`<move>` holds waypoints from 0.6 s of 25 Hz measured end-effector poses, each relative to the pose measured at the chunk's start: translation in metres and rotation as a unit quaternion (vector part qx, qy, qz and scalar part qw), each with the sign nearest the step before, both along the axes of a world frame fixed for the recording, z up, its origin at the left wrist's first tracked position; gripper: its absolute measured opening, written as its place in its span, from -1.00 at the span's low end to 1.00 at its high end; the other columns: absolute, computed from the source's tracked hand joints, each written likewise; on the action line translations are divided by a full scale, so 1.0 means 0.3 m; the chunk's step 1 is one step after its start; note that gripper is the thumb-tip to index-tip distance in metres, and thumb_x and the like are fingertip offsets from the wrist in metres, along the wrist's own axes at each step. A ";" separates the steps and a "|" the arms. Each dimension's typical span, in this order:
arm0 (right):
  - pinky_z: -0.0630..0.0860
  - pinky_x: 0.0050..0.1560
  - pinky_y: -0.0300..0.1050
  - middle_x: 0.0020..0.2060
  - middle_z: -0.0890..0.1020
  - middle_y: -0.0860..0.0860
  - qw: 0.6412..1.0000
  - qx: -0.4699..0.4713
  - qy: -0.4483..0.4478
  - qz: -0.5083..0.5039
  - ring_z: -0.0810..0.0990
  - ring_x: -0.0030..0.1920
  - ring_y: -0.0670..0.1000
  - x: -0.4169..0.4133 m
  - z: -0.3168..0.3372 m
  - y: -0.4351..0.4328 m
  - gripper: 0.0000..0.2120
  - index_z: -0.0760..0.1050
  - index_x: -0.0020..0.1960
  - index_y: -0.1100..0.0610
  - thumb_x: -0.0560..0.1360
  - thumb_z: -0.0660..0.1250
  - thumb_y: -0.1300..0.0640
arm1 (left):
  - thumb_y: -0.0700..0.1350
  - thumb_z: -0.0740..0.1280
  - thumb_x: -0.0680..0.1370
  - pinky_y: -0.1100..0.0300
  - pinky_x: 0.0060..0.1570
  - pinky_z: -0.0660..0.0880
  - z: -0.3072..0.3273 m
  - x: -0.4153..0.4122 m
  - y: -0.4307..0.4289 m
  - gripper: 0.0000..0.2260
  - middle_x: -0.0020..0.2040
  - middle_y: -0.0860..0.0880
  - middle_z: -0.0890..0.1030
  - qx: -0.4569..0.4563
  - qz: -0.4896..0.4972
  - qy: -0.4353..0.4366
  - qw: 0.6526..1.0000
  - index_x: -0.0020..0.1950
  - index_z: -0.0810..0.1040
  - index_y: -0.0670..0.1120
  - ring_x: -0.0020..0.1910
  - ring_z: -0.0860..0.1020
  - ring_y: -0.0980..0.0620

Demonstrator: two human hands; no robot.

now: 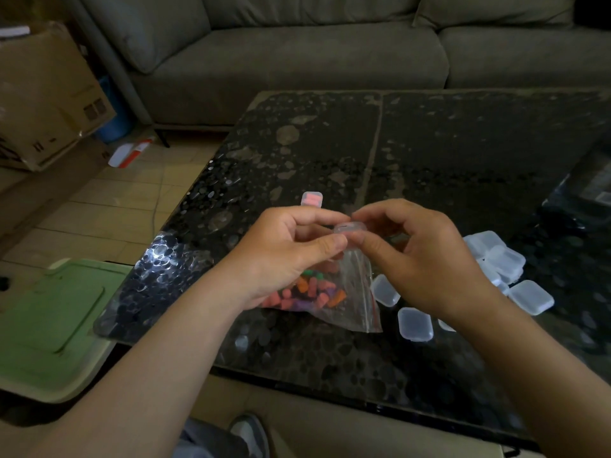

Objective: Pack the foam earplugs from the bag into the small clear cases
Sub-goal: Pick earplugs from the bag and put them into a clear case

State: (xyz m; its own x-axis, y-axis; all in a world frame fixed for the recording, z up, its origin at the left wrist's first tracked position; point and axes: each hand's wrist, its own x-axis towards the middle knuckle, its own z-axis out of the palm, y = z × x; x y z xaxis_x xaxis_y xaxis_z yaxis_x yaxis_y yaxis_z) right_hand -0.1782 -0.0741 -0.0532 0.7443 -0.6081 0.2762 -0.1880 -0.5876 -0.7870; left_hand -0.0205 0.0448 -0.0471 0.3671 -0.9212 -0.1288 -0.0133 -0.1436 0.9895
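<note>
A small clear case (349, 227) is held above the table between both hands. My left hand (284, 249) pinches it from the left with thumb and fingers. My right hand (416, 256) pinches it from the right. Below them lies a clear zip bag (350, 295) with several pink, orange, purple and green foam earplugs (310, 292) inside. One case holding pink earplugs (311, 198) stands on the table beyond my hands. Several empty clear cases (415, 323) lie at the right, some in a pile (499, 256).
The dark speckled glass table (429, 153) reaches far back and right. A grey sofa (297, 54) stands behind it. A green lidded bin (49, 315) sits at the left, a cardboard box (43, 94) further back. A dark object (591, 190) lies on the table's right edge.
</note>
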 end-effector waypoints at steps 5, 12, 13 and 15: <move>0.63 -0.08 -0.23 -0.14 0.67 -0.16 0.997 0.080 -0.015 0.015 0.65 -0.06 -0.17 0.005 0.010 0.001 -0.85 0.63 0.08 -0.02 0.51 0.43 0.06 | -0.23 0.41 0.58 -0.09 0.01 0.67 -0.003 -0.005 -0.004 -0.82 0.06 -0.10 0.73 -0.013 0.021 -0.036 0.999 0.07 0.73 0.01 0.08 0.70 -0.19; 0.56 -0.25 -0.31 -0.18 0.67 -0.14 0.993 0.116 -0.019 0.023 0.66 -0.11 -0.16 0.005 0.010 0.005 -0.90 0.63 0.03 -0.01 0.52 0.45 0.11 | -0.24 0.41 0.58 -0.07 -0.02 0.68 0.003 -0.006 -0.003 -0.83 0.05 -0.12 0.73 -0.006 0.015 -0.045 0.999 0.09 0.74 -0.04 0.07 0.70 -0.18; 0.56 -0.25 -0.31 -0.18 0.67 -0.14 0.993 0.113 -0.018 0.023 0.66 -0.11 -0.16 0.005 0.010 0.005 -0.90 0.62 0.03 -0.01 0.52 0.44 0.11 | -0.23 0.42 0.57 -0.07 -0.05 0.68 0.002 -0.006 -0.003 -0.84 0.04 -0.12 0.73 -0.004 0.016 -0.044 0.999 0.07 0.74 -0.03 0.06 0.70 -0.19; 0.57 -0.23 -0.32 -0.17 0.67 -0.14 0.993 0.112 -0.019 0.023 0.66 -0.09 -0.16 0.005 0.013 0.005 -0.90 0.62 0.03 -0.01 0.52 0.45 0.10 | -0.24 0.42 0.57 -0.01 -0.11 0.68 0.003 -0.005 -0.005 -0.83 0.02 -0.12 0.73 -0.006 0.021 -0.039 0.999 0.02 0.75 0.00 0.02 0.71 -0.16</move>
State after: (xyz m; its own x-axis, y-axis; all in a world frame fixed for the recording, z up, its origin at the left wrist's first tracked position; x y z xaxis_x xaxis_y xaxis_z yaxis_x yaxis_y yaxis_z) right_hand -0.1767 -0.0725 -0.0493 0.7645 -0.6228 0.1663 -0.1324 -0.4041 -0.9051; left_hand -0.0220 0.0434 -0.0463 0.4140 -0.9061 -0.0873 -0.0847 -0.1339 0.9874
